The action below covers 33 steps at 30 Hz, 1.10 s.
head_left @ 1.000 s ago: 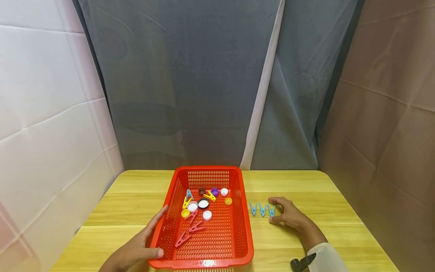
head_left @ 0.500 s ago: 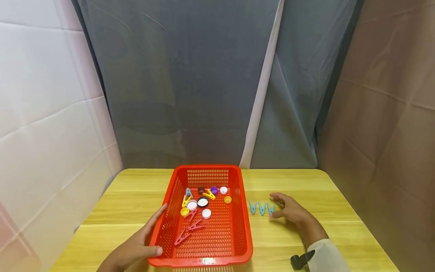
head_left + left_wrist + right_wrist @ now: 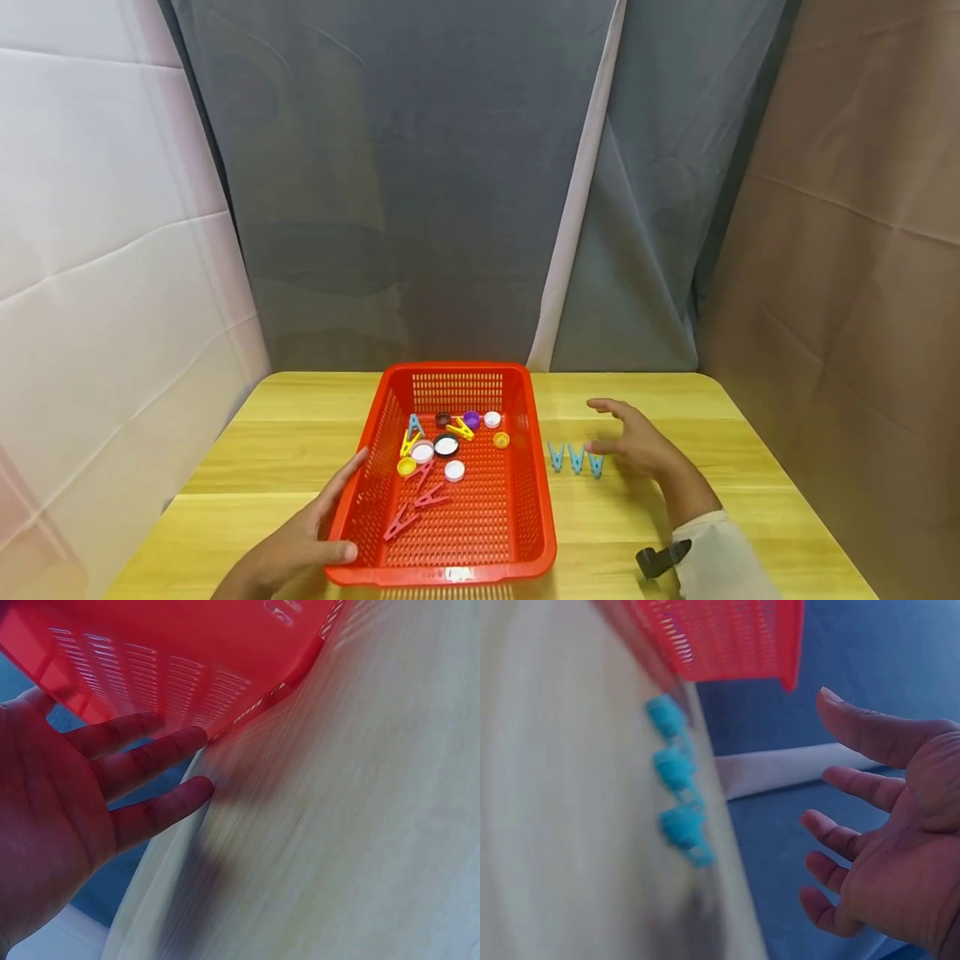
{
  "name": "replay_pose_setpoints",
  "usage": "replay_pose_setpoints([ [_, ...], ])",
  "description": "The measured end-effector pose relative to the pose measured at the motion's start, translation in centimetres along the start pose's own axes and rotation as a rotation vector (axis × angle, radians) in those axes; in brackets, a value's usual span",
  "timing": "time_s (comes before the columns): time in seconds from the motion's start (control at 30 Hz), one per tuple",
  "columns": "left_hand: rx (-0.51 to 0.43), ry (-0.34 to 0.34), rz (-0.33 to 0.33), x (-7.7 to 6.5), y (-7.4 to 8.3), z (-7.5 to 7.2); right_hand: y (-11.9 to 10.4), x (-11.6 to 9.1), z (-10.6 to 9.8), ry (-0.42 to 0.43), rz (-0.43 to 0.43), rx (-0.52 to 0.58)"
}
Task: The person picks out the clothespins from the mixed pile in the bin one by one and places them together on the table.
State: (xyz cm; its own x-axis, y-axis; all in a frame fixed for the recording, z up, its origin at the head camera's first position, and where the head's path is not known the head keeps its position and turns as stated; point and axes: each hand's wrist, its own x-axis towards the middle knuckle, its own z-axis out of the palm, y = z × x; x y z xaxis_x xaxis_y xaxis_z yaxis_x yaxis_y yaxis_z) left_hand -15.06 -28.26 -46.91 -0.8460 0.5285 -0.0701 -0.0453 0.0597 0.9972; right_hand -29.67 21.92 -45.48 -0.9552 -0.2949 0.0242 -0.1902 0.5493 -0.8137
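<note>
My left hand (image 3: 296,533) is at the near left side of a red plastic basket (image 3: 543,533), its thumb at the rim. In the left wrist view its fingers (image 3: 154,761) stretch out straight beside the slotted wall. My right hand (image 3: 641,442) hovers with spread, empty fingers over the right end of a row of three light blue clothespins. These are the left clothespin (image 3: 557,457), middle clothespin (image 3: 576,460) and right clothespin (image 3: 596,467); the thumb overlaps the right one in the head view. The right wrist view shows the right palm (image 3: 907,877) with nothing in it.
Inside the basket lie pink clothespins (image 3: 432,497), yellow clothespins (image 3: 461,429), a blue clothespin (image 3: 416,427) and several bottle caps, among them a white cap (image 3: 454,471) and a black-rimmed cap (image 3: 447,446). The wooden table (image 3: 637,554) ends at a grey curtain (image 3: 450,208).
My right hand has let go of the right blue clothespin, lifted and shifted slightly left, its fingers spreading. The left hand and basket have stayed in place.
</note>
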Motion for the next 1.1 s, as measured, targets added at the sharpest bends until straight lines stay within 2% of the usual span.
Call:
replay_pose_setpoints([
  [0.27,-0.069,-0.048,0.024,-0.3,-0.1,0.1,-4.9,1.1,-1.7,0.007,-0.037,-0.039],
  [0.5,-0.014,-0.019,0.018,-0.1,-0.1,0.0,-8.8,3.0,-2.5,-0.006,-0.071,-0.080],
  [0.67,0.029,0.013,-0.002,0.0,0.0,0.0,-11.4,3.8,-2.2,-0.003,-0.101,-0.097],
  [0.9,0.012,-0.012,0.010,0.2,-0.1,0.1,-14.4,5.0,-1.7,-0.010,-0.161,0.004],
  [1.1,0.030,0.012,-0.004,0.1,0.0,0.2,-16.2,6.2,0.5,-0.042,-0.149,0.058],
])
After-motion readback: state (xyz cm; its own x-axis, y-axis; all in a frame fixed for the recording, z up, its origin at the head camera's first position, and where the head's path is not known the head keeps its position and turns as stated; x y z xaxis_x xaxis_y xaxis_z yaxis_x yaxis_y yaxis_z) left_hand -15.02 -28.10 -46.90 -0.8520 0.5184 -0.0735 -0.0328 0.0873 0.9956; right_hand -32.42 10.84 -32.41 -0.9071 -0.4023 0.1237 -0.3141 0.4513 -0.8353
